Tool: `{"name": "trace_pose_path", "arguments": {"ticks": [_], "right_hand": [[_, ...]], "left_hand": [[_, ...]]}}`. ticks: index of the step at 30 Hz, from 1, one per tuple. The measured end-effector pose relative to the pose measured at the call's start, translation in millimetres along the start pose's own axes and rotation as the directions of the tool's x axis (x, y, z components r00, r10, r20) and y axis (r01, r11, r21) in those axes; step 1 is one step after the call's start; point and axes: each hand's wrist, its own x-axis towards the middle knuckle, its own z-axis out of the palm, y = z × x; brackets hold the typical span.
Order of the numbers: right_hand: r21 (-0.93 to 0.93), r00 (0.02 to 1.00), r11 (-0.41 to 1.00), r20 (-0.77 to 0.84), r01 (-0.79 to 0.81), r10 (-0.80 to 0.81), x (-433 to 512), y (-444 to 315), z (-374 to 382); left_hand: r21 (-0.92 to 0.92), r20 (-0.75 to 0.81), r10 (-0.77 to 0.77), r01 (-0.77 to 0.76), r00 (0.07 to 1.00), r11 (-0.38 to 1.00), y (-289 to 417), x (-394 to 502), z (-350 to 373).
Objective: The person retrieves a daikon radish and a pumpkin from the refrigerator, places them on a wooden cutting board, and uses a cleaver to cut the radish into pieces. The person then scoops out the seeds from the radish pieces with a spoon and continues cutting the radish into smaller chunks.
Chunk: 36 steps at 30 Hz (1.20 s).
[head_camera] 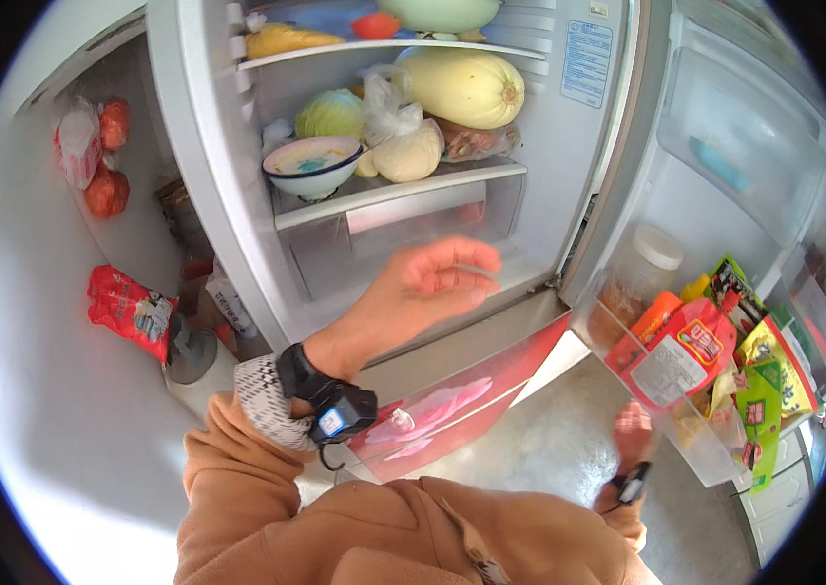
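My left hand (436, 281) hangs in front of the open refrigerator's clear crisper drawer (413, 227), with nothing in it and the fingers loosely curled. Above it on the shelf (413, 191) sit an enamel bowl (318, 175), a cabbage (330, 115), a pale round item (407, 152) in a plastic bag, and a large pale-yellow squash (465, 86). My right hand (633, 430) is low at the right, beside the lower door bin (676, 431). Blur hides its fingers; no held thing is visible.
The refrigerator door (742, 139) stands wide on the right, its bin packed with sauce pouches, seasoning packets and a lidded jar (645, 263). A red-fronted lower compartment (449, 424) juts out below. At left, a white wall (33, 292) has bags hanging on it and a red packet (133, 311) nearby.
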Motion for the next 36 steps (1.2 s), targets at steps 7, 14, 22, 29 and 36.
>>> {"name": "trace_pose_path", "arguments": {"ticks": [7, 14, 22, 29, 36], "right_hand": [[-0.214, 0.816, 0.866, -0.294, 0.452, -0.498, 14.9, -170.2, -28.4], [-0.160, 0.857, 0.891, -0.243, 0.426, -0.454, -68.7, -149.8, -40.8], [-0.121, 0.934, 0.960, -0.230, 0.252, -0.274, -229.3, -101.8, -50.9], [-0.313, 0.967, 0.921, 0.031, -0.229, 0.251, -275.6, -40.8, 15.5], [-0.627, 0.566, 0.621, 0.325, -0.470, 0.757, -243.6, 7.5, 115.5]], "left_hand": [[0.043, 0.029, -0.054, 0.053, 0.998, 0.998, 18.0, -82.1, -3.6], [0.077, -0.120, -0.110, 0.120, 0.987, 0.990, 45.3, -146.0, 15.7], [-0.181, 0.183, 0.013, 0.021, 0.983, 0.983, 84.8, -181.9, 96.1], [-0.350, 0.279, 0.219, -0.114, 0.935, 0.930, 66.9, -173.2, 91.9], [-0.357, 0.022, 0.233, -0.210, 0.972, 0.910, 70.3, -211.0, 83.1]]}}
